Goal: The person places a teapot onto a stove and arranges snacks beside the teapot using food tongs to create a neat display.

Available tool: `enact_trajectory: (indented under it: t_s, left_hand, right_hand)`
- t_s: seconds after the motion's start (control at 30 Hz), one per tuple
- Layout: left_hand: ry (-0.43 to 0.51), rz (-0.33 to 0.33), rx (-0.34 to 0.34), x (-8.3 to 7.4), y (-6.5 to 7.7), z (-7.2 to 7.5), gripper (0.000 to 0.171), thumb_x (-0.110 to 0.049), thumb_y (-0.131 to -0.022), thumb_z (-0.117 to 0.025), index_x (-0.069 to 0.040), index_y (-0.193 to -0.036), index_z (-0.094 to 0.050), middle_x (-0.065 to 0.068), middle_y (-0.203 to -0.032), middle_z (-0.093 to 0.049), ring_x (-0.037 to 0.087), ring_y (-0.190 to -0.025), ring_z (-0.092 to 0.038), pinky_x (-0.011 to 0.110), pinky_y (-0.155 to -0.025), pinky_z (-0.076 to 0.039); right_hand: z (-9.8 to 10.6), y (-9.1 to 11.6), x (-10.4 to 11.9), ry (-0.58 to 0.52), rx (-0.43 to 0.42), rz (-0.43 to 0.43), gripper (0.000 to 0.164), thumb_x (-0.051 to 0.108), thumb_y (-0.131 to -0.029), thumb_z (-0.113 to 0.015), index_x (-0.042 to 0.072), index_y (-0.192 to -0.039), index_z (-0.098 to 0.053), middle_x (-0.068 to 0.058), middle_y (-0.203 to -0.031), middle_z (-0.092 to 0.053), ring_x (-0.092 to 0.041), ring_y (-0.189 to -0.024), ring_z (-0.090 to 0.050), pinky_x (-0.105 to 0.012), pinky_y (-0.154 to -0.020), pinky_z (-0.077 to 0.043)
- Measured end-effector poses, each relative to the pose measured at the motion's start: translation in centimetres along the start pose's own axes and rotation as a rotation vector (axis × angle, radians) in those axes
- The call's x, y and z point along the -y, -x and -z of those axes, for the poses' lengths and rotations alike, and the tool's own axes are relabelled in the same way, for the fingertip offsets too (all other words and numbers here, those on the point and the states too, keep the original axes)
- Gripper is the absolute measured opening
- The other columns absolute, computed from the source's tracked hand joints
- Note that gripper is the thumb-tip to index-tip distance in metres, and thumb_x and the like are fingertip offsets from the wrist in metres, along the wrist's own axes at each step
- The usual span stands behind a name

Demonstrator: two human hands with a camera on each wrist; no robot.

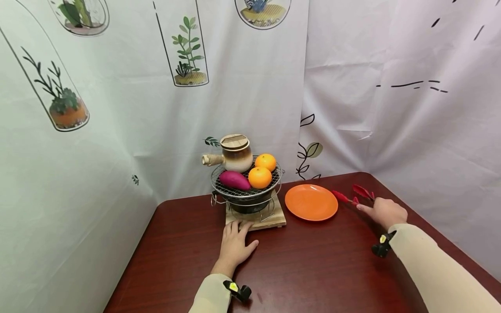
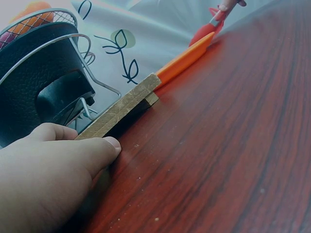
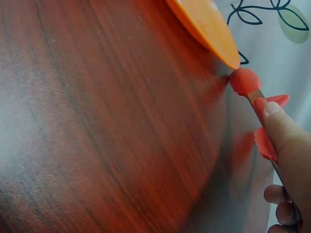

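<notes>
At the right of the head view my right hand (image 1: 386, 213) grips red-tipped tongs (image 1: 343, 198), whose two heads are spread apart beside an orange plate (image 1: 311, 202). The right wrist view shows the thumb on one arm of the tongs (image 3: 256, 99) and fingers curled round the other. My left hand (image 1: 233, 247) rests with its fingers on the front edge of a wooden board (image 1: 278, 217), the thumb spread to the side. On that board stands a black tabletop grill (image 1: 247, 205). Its mesh carries two oranges (image 1: 260, 178), a purple sweet potato (image 1: 234, 180) and a lidded clay pot (image 1: 238, 158).
The dark red-brown table (image 1: 305, 265) has its back edge against a white curtain (image 1: 258, 104) printed with plants. More curtain hangs along the left and right. The pot's side handle (image 1: 212, 160) sticks out left, past the grill's rim.
</notes>
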State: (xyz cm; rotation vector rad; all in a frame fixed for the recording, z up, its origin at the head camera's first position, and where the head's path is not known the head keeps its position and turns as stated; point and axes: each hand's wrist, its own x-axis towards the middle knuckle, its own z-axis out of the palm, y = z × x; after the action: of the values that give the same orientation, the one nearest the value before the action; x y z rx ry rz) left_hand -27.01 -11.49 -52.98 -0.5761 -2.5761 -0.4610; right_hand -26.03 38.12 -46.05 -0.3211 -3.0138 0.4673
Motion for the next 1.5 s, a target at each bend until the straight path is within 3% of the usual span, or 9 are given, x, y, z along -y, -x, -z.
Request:
enact_trajectory:
  t_s: [0.17, 0.4, 0.6, 0.9, 1.33, 1.5]
  left_hand:
    - [0.000, 0.000, -0.004, 0.1, 0.0, 0.0, 0.055, -0.043, -0.082, -0.075, -0.022, -0.131, -0.062, 0.016, -0.133, -0.049, 0.038, -0.126, -0.042, 0.054, -0.111, -0.031]
    - [-0.005, 0.001, 0.003, 0.1, -0.2, 0.0, 0.055, -0.042, -0.082, -0.076, -0.021, -0.131, -0.062, 0.015, -0.134, -0.049, 0.038, -0.126, -0.042, 0.054, -0.111, -0.031]
    - [-0.001, 0.006, 0.012, 0.1, -0.1, 0.0, 0.055, -0.043, -0.082, -0.076, -0.022, -0.132, -0.062, 0.015, -0.134, -0.048, 0.038, -0.127, -0.041, 0.054, -0.111, -0.030]
    - [0.007, -0.001, 0.011, 0.1, -0.2, -0.2, 0.057, -0.044, -0.082, -0.076, -0.022, -0.132, -0.062, 0.015, -0.133, -0.049, 0.038, -0.126, -0.041, 0.055, -0.110, -0.030]
    - [-0.001, -0.014, -0.026, 0.0, -0.3, -0.1, 0.055, -0.041, -0.081, -0.076, -0.021, -0.131, -0.063, 0.016, -0.132, -0.049, 0.038, -0.125, -0.042, 0.055, -0.109, -0.032]
    - [-0.002, -0.007, -0.019, 0.0, 0.0, -0.1, 0.055, -0.041, -0.082, -0.077, -0.021, -0.131, -0.063, 0.016, -0.132, -0.049, 0.039, -0.125, -0.043, 0.055, -0.109, -0.032]
  right_hand:
    - [-0.8, -0.1, -0.4, -0.032, -0.002, -0.008, 0.075, 0.073, -0.087, -0.058, -0.003, -0.085, -0.057, -0.013, -0.067, -0.053, -0.027, -0.061, -0.051, -0.040, -0.052, -0.041]
    - [-1.9, -0.3, -0.9, -0.066, -0.009, -0.038, 0.097, 0.075, -0.087, -0.055, -0.016, -0.122, -0.053, -0.026, -0.083, -0.062, -0.034, -0.068, -0.057, -0.044, -0.054, -0.045]
    - [-2.5, -0.4, -0.7, -0.069, -0.020, -0.056, 0.095, 0.075, -0.088, -0.054, -0.016, -0.117, -0.054, -0.028, -0.084, -0.061, -0.037, -0.069, -0.058, -0.047, -0.055, -0.047]
    - [-3.8, -0.6, -0.2, -0.027, -0.077, -0.081, 0.099, 0.072, -0.091, -0.050, -0.021, -0.121, -0.049, -0.038, -0.098, -0.051, -0.052, -0.085, -0.056, -0.060, -0.066, -0.050]
    - [-6.6, -0.7, 0.1, -0.021, -0.327, -0.070, 0.088, 0.065, -0.093, -0.056, -0.019, -0.118, -0.051, -0.040, -0.099, -0.047, -0.056, -0.091, -0.046, -0.065, -0.073, -0.042]
    - [-7.3, -0.7, 0.0, -0.037, -0.358, -0.077, 0.089, 0.067, -0.093, -0.054, -0.018, -0.121, -0.050, -0.040, -0.101, -0.046, -0.056, -0.091, -0.044, -0.066, -0.075, -0.041]
